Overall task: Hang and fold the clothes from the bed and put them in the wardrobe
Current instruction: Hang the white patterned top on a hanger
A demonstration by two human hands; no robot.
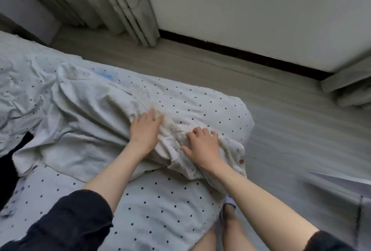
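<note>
While both hands work on the near corner of the bed (200,98), a pale, crumpled shirt (90,106) lies spread across the dotted bedcover, stretching from the far left toward the person. The left hand (145,128) lies flat on the shirt with its fingers straight and close together, palm down, pressing the cloth where it bunches into folds. The right hand (201,143) rests on the same garment just beside it, nearer the edge of the bed; its fingers are bent and dig into the fabric, gathering a ridge of cloth under the fingertips, and the thumb points toward the left hand. A small reddish button (241,161) shows on the part of the shirt that hangs at the bed's edge, right of the right wrist. Both forearms are bare, with dark sleeves (66,222) pushed up near the elbows. A dark garment (12,162) peeks out at the left edge of the bed. Beyond the bed are a grey floor (220,66), hanging curtains (124,6) and a pale wall (261,10).
</note>
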